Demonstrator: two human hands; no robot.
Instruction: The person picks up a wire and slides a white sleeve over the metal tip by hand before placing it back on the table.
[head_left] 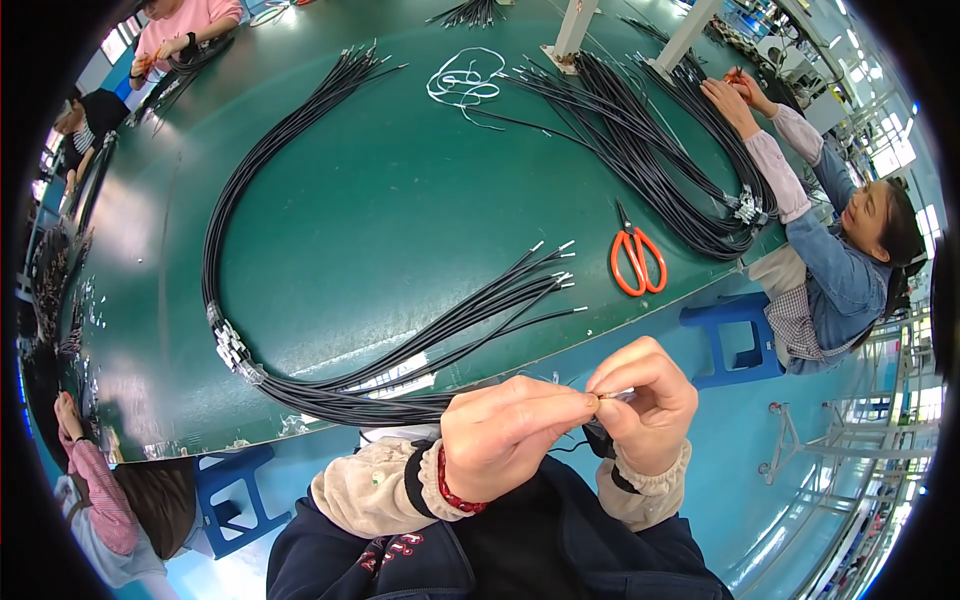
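Note:
My left hand point(505, 432) and my right hand point(648, 400) meet in front of my chest, fingertips pinched together on a small metal terminal point(615, 395) at the end of a thin black wire point(575, 445). A red bead bracelet sits on my left wrist. Just beyond my hands a bundle of black wires point(330, 395) lies on the green table point(400, 200), curving far round to the left. Its loose ends with silvery tips point(555, 270) fan out toward the right.
Orange-handled scissors point(637, 260) lie near the table's right edge. A second bundle of black wires point(660, 150) lies before a co-worker in a denim jacket point(840, 270). White wire point(465, 80) is coiled at the far side. Blue stools point(735, 335) stand on the floor. Other people sit at left.

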